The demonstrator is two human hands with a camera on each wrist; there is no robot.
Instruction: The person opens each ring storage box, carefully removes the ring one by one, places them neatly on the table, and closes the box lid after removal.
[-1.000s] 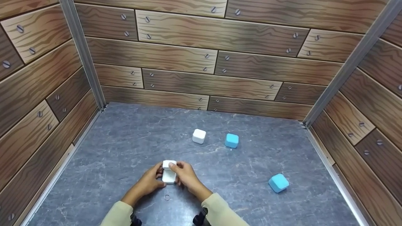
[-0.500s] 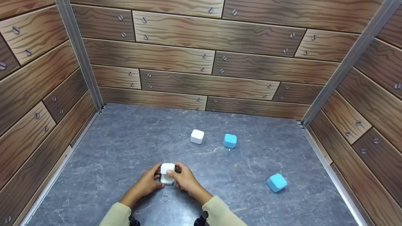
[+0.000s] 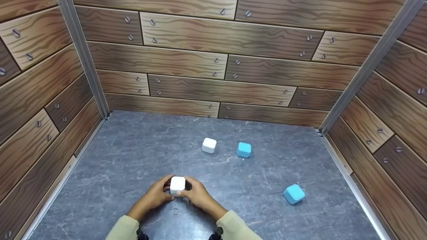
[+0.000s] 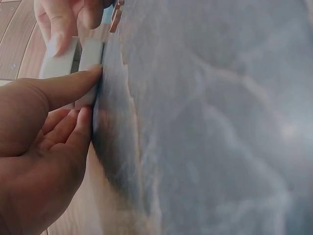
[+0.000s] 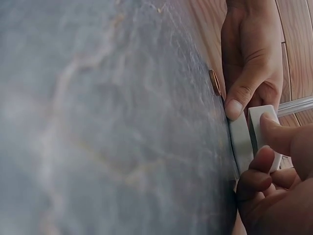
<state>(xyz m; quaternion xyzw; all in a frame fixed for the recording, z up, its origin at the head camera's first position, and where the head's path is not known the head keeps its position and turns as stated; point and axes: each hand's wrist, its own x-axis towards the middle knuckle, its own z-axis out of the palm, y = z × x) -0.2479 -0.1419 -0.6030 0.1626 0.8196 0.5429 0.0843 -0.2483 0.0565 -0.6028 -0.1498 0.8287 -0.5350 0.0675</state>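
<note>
Three wood-print walls [image 3: 186, 60], grey marbled surface [image 3: 146, 143], left hand [image 3: 155, 194] and right hand [image 3: 198, 193] curled round a white box [image 3: 177, 184]

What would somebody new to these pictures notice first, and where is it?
Probably the bright blue cube on the right, with a second blue cube farther back, beside a white cube. Next, the small white box held by the left hand and right hand, its lid ajar in the wrist views. A thin ring lies toward the head view's bottom edge.
</note>
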